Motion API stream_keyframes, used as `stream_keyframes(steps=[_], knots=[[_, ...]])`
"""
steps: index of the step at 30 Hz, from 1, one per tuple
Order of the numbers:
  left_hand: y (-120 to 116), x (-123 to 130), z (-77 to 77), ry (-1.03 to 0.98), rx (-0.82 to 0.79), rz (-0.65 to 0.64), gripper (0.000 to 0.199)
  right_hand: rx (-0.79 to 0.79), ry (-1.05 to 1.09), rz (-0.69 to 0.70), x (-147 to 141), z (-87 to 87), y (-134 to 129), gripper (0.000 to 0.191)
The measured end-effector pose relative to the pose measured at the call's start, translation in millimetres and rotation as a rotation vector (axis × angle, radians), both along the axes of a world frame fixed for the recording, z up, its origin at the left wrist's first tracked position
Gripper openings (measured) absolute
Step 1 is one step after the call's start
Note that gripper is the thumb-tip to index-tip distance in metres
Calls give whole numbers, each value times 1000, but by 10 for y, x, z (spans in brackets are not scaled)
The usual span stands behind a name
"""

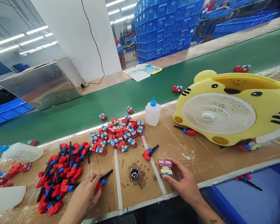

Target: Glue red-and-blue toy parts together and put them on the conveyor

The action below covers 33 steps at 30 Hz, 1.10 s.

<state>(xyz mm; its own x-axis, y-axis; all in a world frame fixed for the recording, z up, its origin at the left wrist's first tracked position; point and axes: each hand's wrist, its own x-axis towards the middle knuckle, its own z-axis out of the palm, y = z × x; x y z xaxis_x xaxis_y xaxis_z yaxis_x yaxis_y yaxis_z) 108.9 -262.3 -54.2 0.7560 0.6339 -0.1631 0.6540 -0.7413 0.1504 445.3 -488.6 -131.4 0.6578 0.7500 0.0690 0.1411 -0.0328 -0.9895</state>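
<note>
While the left hand (90,189) in the head view rests low at the right edge of a heap of red-and-blue plastic pieces with black rods (63,174), its thumb and fingers are closed around one red block with a blue collar and black rod (100,183). That rod points far and right, clear of the fingers, perhaps because the grip is on the blocky end.

Well apart from it, the right hand (185,182) pinches a boxy red, white, blue and yellow plastic toy body (165,167) between thumb and fingers from the right, a hold that seems to leave its left side uncovered.

Between the hands, a small round pot of dark liquid (135,174) stands on the brown, film-covered bench (200,158), ringed by wet stains; the central spot probably suits reach from either side. Just beyond it, to the right, lies a loose red piece with a black rod (150,152).

Farther off, a pile of similar boxy toy bodies (120,133) sits apart from the rodded heap, which likely keeps the two kinds separate. At its right, a translucent white bottle with a blue nozzle (153,115) stands upright, presumably against leaking. Far right, a yellow animal-faced fan (268,105) faces the near side, perhaps for airflow.
</note>
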Motion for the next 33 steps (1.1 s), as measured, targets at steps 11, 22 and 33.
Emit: stream_keyframes(steps=[11,22,33], knots=[[-406,846,685,-205,-92,-539,37,-8,-53,18,20,-8,-9,54],[-387,1225,685,-170,223,-893,27,12,-86,16,22,-41,-14,52],[-360,1242,635,-130,-15,-749,40,69,23,31,-32,46,-61,50]])
